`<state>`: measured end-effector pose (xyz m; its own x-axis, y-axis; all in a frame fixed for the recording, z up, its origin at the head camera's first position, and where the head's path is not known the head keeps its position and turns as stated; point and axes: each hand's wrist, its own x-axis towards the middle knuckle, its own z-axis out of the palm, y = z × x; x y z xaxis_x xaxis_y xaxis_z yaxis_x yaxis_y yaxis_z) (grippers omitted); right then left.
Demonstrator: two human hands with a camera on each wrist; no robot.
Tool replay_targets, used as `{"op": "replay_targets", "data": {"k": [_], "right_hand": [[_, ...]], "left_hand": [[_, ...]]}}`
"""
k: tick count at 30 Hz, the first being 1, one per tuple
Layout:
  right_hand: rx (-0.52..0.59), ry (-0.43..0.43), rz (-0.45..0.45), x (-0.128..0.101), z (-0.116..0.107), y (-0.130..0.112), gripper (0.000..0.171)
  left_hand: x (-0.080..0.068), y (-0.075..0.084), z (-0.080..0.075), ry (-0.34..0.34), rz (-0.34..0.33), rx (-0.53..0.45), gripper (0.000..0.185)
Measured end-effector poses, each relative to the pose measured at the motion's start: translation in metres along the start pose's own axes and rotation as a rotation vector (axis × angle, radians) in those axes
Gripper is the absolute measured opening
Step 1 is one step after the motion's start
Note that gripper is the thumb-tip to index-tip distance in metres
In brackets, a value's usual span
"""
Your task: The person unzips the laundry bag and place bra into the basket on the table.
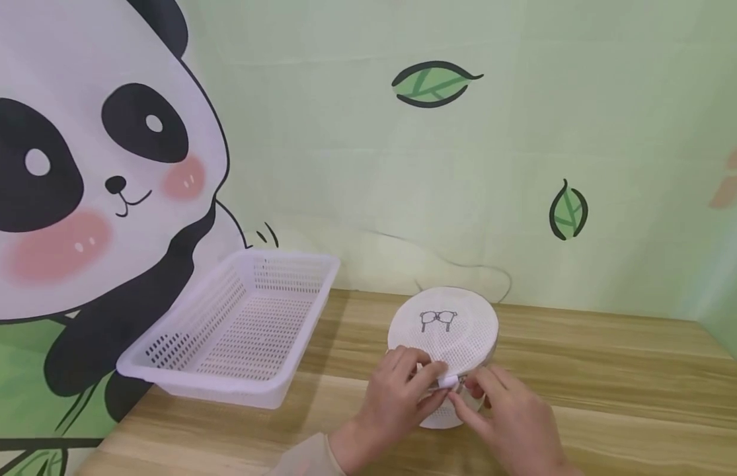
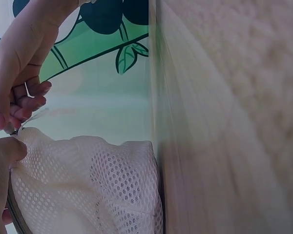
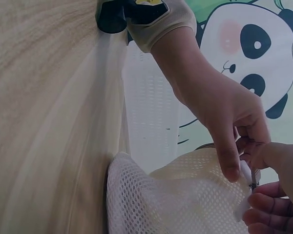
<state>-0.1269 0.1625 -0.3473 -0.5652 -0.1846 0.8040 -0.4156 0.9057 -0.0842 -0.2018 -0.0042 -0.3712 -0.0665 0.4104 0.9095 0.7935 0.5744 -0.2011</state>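
Observation:
A round white mesh laundry bag (image 1: 445, 324) with a dark line drawing on its lid stands on the wooden table. My left hand (image 1: 394, 390) pinches the bag's front rim beside a white tab (image 1: 448, 381). Close by on the right, my right hand (image 1: 513, 413) has its thumb and fingertips at the same spot. In the left wrist view, the right fingertips pinch a small zipper pull (image 2: 10, 128), and a dark zipper (image 2: 17, 214) runs along the rim. The mesh side (image 3: 185, 190) sags in folds in the right wrist view.
A white plastic basket (image 1: 237, 330) with slotted walls sits left of the bag. Behind the wooden table (image 1: 612, 377) hangs a green backdrop (image 1: 320, 132) with a panda and leaves. A thin cord-like line (image 1: 463, 264) shows behind the bag.

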Motion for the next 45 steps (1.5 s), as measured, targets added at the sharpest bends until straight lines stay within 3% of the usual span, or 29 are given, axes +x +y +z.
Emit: {"op": "replay_targets", "data": {"k": [9,17,30,45], "right_hand": [[0.072,0.014,-0.036,0.0015,-0.0013,0.0044,0.021],[0.074,-0.010,-0.001,0.0030,-0.0021,0.0044,0.017],[0.135,-0.037,-0.002,0.0027,0.0008,0.0062,0.024],[0.261,-0.030,-0.036,-0.0007,0.0047,0.0035,0.026]], "left_hand": [[0.0008,-0.0007,0.0002,-0.008,-0.007,0.005,0.032],[-0.0003,-0.0010,-0.0003,-0.007,-0.007,-0.002,0.032],[-0.0002,-0.0021,0.0002,0.007,0.001,-0.008,0.032],[-0.0012,-0.0031,0.0016,0.039,0.054,0.008,0.033]]}}
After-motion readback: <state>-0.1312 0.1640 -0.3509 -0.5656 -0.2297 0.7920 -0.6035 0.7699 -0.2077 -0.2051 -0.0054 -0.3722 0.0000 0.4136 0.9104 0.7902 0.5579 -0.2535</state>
